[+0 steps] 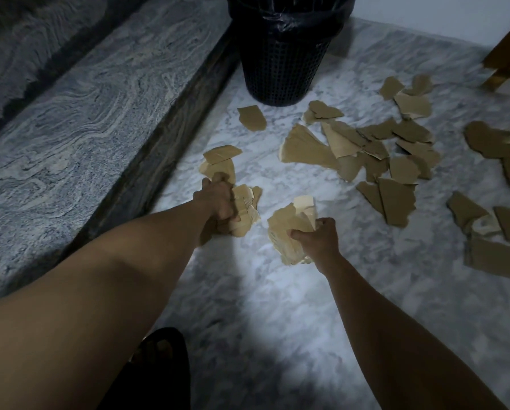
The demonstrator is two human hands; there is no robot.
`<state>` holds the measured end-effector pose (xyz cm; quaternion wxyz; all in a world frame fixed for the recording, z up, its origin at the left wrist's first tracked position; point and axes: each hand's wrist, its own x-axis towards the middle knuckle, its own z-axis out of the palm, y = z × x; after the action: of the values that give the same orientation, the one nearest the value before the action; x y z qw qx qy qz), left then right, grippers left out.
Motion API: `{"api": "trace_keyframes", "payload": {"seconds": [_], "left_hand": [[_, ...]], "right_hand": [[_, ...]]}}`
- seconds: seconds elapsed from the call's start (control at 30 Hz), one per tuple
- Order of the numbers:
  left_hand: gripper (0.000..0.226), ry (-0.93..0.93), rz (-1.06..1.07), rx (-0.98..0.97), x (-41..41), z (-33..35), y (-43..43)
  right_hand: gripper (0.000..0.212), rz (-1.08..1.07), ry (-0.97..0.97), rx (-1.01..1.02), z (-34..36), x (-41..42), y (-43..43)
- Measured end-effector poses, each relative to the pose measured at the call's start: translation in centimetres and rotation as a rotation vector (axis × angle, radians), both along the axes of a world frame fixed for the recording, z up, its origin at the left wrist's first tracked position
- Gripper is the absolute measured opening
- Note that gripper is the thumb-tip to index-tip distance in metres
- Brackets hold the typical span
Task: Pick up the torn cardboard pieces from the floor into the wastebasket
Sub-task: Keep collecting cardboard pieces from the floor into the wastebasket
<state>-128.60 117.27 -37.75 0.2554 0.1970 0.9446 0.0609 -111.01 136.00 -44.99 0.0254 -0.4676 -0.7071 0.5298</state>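
My left hand [219, 199] grips a bunch of torn cardboard pieces [246, 207] low over the marble floor, beside a stone step. My right hand [317, 239] is closed on another bunch of cardboard pieces [289, 229], held just right of the left hand. A black mesh wastebasket [280, 63] lined with a black bag stands at the top centre, beyond both hands. Several loose brown cardboard pieces [375, 149] lie scattered on the floor to the right, and a single piece [252, 117] lies near the basket's base. Two more pieces [219, 162] lie just past my left hand.
A grey-veined stone step [79, 119] with a dark riser runs along the left side. A brown wooden furniture leg [505, 63] stands at the upper right. A foot in a black sandal [159, 359] rests at the bottom centre. White marble floor [277, 306] lies between my arms.
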Motion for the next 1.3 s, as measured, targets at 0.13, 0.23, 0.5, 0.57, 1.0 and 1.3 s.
{"api": "trace_keyframes", "payload": {"seconds": [0.13, 0.23, 0.5, 0.57, 1.0, 1.3], "left_hand": [[0.082, -0.088, -0.067, -0.061, -0.9, 1.0, 0.8], [0.065, -0.059, -0.126, -0.050, -1.2, 0.8, 0.9], [0.055, 0.061, -0.237, -0.020, -1.0, 0.6, 1.2], [0.071, 0.047, -0.259, -0.077, -1.3, 0.4, 1.2], [0.098, -0.053, -0.180, -0.061, -2.4, -0.2, 1.8], [0.098, 0.020, -0.063, -0.031, -1.6, -0.5, 1.3]], "right_hand": [[0.086, 0.029, 0.015, -0.044, -0.2, 0.2, 0.8], [0.065, 0.047, 0.039, -0.076, 1.9, -0.1, 0.6], [0.034, 0.071, 0.091, -0.127, 2.8, -0.2, 0.7], [0.034, 0.071, 0.096, -0.132, 2.7, -0.2, 0.7], [0.053, 0.070, 0.046, -0.148, 1.5, -0.6, 1.0], [0.076, 0.050, 0.028, -0.158, 1.7, -0.5, 0.7]]}}
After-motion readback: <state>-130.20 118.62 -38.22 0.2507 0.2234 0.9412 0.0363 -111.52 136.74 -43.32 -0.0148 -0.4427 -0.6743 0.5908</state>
